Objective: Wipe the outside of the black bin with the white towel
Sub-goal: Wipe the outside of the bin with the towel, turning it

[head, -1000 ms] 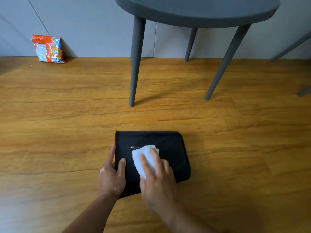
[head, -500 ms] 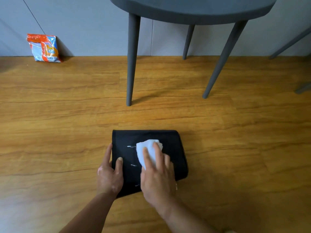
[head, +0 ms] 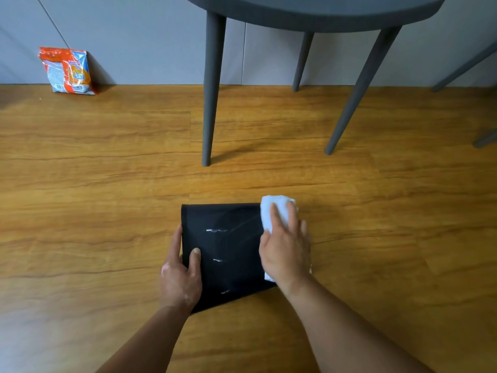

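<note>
The black bin (head: 228, 246) lies on its side on the wooden floor, low in the middle of the view. Three short white streaks show on its upper face. My left hand (head: 181, 275) grips its left edge, thumb on top and fingers down the side. My right hand (head: 286, 249) presses the folded white towel (head: 274, 208) flat against the bin's right edge. The towel sticks out beyond my fingertips, and a bit of it shows under my palm. That hand hides the bin's right edge.
A dark grey table (head: 317, 12) stands just beyond the bin, its nearest leg (head: 211, 90) a short way behind it. An orange and blue packet (head: 67, 70) leans against the grey wall at far left. Other grey legs (head: 462, 68) show at the right edge.
My right hand has slid the towel from the middle of the bin's upper face to its right edge. My left hand has kept its hold on the left edge.
</note>
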### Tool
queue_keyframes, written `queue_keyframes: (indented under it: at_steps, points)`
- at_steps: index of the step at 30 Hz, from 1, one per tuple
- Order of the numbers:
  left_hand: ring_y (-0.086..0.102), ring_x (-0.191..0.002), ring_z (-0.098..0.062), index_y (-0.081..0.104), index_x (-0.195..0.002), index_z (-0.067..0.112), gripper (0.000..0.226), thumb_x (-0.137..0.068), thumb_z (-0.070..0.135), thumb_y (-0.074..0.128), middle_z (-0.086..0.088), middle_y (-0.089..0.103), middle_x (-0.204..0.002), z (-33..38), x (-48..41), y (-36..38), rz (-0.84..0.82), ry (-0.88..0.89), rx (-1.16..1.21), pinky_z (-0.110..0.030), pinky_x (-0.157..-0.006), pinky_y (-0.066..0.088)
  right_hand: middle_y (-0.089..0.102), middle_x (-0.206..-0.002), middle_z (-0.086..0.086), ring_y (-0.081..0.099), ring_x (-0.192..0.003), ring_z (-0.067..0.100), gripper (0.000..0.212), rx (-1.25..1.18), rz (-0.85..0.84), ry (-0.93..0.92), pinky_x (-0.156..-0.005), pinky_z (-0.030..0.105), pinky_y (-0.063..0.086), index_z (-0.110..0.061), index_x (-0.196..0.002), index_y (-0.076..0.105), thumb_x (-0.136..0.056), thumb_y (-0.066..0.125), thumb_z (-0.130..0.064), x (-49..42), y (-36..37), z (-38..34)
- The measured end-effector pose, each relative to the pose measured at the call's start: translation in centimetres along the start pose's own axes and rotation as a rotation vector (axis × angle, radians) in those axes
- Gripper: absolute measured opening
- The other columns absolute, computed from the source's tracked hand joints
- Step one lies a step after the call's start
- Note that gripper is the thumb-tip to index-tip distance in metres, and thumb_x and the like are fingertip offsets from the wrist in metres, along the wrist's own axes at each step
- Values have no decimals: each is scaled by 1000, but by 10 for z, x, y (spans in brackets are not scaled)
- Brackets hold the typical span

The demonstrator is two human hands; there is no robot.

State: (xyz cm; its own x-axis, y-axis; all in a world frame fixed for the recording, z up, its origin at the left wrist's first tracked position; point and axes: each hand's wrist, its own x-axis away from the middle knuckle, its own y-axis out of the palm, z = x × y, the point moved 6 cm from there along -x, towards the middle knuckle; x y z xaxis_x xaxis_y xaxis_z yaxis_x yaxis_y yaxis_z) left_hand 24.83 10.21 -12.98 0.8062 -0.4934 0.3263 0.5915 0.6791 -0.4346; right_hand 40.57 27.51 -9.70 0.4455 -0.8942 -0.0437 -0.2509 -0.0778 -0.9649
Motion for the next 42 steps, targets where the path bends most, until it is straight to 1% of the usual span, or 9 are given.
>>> queue_keyframes:
  at_steps: [7, 11, 16, 20, 24, 29, 33, 38, 42]
  points:
    - [67, -64, -29, 33, -153, 46, 59, -102, 27, 54, -12, 72, -71, 1, 2, -5, 17, 1, 1, -39, -61, 57, 31, -160, 4, 49, -114, 27, 64, -91, -88, -382, -91, 42, 49, -31, -150, 40, -88, 58, -31, 61, 5, -70]
    - [75, -77, -15, 31, -150, 55, 59, -103, 28, 55, -1, 78, -86, 0, 1, -6, -62, -13, 73, -39, -68, 64, 40, -156, 7, 55, -105, 36, 59, -79, -13, -150, -90, 45, 50, -29, -144, 54, -85, 52, -31, 5, 0, -5]
    - [76, -83, -16, 30, -149, 60, 59, -103, 31, 55, -1, 77, -99, -1, 2, -4, -56, -53, 124, -41, -71, 65, 27, -163, 6, 46, -120, 38, 57, -22, -89, 43, -106, 44, 38, -28, -153, 42, -97, 52, -29, -29, 0, 33]
    - [74, -74, -13, 34, -150, 54, 58, -103, 28, 55, 2, 76, -92, 0, 1, -2, -19, -20, 123, -41, -73, 64, 33, -158, 10, 49, -114, 37, 61, -46, -38, -176, -99, 46, 45, -24, -148, 49, -88, 60, -28, 0, 4, -36]
    - [54, -48, -14, 39, -150, 47, 58, -100, 22, 54, -6, 63, -59, 0, 3, -4, 13, -33, 91, -34, -56, 50, 31, -160, 8, 48, -115, 28, 58, -104, -123, -420, -95, 44, 48, -27, -149, 41, -91, 36, -28, 60, 11, -106]
    - [50, -58, -17, 46, -149, 43, 54, -102, 16, 49, -13, 56, -61, -5, 2, -3, 19, -28, 189, -32, -58, 47, 33, -159, 7, 50, -109, 27, 65, -54, -163, -441, -88, 42, 51, -29, -149, 40, -87, 61, -23, 67, 8, -78]
    - [40, -54, -13, 43, -150, 43, 55, -103, 14, 46, -8, 49, -62, -7, 5, -1, 26, -23, 145, -18, -51, 40, 32, -159, 7, 48, -108, 29, 65, -46, -157, -399, -88, 43, 49, -30, -149, 41, -87, 62, -25, 49, 14, -90]
    - [41, -56, -15, 41, -151, 43, 56, -103, 15, 43, -8, 50, -65, -9, 0, -2, 21, -49, 127, -23, -53, 41, 21, -163, 4, 41, -120, 33, 62, -91, -205, -295, -97, 42, 40, -33, -152, 35, -93, 54, -28, -13, 26, -120]
    - [36, -47, -12, 43, -150, 42, 56, -102, 13, 43, -7, 46, -57, -7, 0, -2, 28, -51, 124, -21, -47, 39, 22, -164, 4, 44, -115, 29, 66, -109, -160, -403, -98, 41, 45, -33, -152, 37, -90, 56, -26, 19, 16, -103]
